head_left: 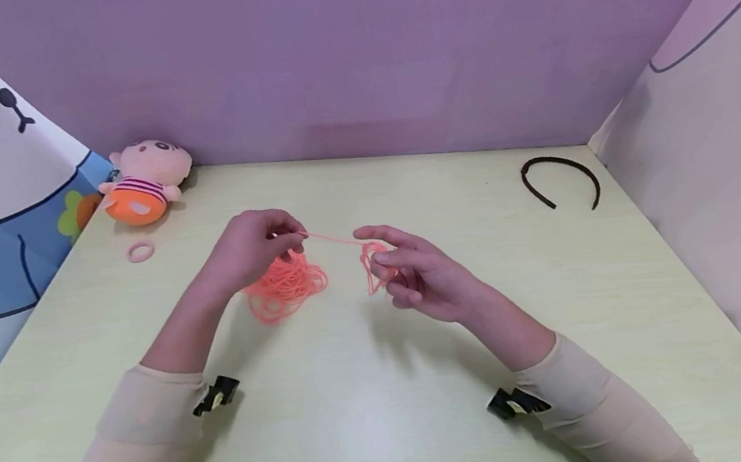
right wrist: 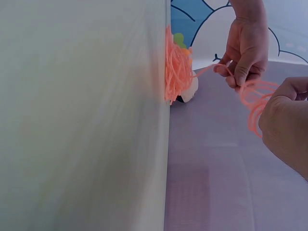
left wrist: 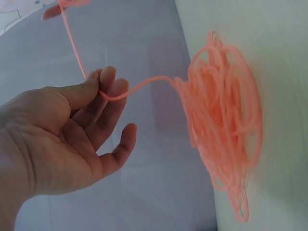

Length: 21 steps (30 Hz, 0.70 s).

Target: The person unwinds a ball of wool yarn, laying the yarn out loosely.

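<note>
A loose heap of coral-pink yarn [head_left: 285,285] lies on the table. Just above it my left hand [head_left: 260,243] pinches one strand between thumb and index finger, plain in the left wrist view, where the strand [left wrist: 149,80] runs back to the heap. From that pinch the strand stretches across to my right hand [head_left: 429,274]. Several small loops of the same yarn [head_left: 369,267] hang at the right hand, held by its bent fingers, with the index finger reaching out towards the left. In the right wrist view most of the right hand's fingers are cut off.
A pink plush toy [head_left: 144,183] in orange shorts sits at the table's back left corner. In front of it lies a pink ring [head_left: 140,252]. A dark headband [head_left: 557,159] lies at the back right. Purple cloth [head_left: 344,51] walls the back edge.
</note>
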Tool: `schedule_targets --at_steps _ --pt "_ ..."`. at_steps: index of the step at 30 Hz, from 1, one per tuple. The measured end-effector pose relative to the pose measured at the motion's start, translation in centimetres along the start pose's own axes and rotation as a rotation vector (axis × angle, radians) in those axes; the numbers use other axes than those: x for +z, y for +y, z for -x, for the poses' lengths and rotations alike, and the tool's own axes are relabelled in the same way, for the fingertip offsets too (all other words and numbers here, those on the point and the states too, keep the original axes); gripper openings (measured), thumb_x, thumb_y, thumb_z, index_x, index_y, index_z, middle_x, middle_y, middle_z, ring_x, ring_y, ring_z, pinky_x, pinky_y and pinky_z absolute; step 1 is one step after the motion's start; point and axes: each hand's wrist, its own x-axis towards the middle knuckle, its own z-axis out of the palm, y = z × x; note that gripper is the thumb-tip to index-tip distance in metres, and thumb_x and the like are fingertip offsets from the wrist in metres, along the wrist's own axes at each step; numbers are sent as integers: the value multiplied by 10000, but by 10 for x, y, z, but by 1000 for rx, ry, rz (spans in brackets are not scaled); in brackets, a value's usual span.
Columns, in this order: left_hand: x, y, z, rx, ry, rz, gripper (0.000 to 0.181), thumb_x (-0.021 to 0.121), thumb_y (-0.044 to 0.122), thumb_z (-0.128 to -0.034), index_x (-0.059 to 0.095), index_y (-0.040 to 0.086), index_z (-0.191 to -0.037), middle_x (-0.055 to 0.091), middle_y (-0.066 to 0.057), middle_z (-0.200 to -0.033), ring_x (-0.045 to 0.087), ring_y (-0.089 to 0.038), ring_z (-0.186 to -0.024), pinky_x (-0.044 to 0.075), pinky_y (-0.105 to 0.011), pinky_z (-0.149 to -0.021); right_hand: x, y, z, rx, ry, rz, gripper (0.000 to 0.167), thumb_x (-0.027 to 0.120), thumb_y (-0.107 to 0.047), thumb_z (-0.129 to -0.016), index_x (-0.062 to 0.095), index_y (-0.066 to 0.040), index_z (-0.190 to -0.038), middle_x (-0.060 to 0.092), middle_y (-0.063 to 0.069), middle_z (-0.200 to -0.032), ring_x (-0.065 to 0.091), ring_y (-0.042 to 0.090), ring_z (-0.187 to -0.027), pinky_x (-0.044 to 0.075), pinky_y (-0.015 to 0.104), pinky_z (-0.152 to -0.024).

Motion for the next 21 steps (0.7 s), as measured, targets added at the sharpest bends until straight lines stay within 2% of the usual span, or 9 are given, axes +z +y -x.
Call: schedule_targets --at_steps 5,11,16,21 --pt "-11 -5 2 -43 77 4 141 602 89 -1015 708 23 -1081 719 -171 -970 687 -306 -825 549 -434 -742 0 0 0 -5 -5 15 378 433 -29 -1012 555 -195 -1329 563 -11 -784 470 51 -422 329 173 -437" --pt "-23 -11 6 -101 173 20 159 610 135 -1023 704 27 -1091 728 -128 -951 676 -311 -818 530 -375 -720 0 0 0 -14 -24 16 365 417 -29 -1024 560 -192 -1317 569 -14 -736 474 47 -424 320 171 -434" --pt "-32 -14 9 -158 206 4 176 591 141 -1032 689 18 -1111 725 -152 -986 665 -248 -781 516 -322 -689 0 0 0 -7 -12 9 354 410 -29 -1029 543 -179 -1321 571 -14 -729 477 52 -425 316 170 -433" --pt "-41 -15 12 -238 234 -30 205 572 158 -1043 671 7 -1139 717 -175 -1016 662 -283 -827 506 -348 -709 0 0 -1 2 -5 -5 352 409 -29 -1032 534 -179 -1325 574 -19 -735 484 55 -422 310 165 -429"
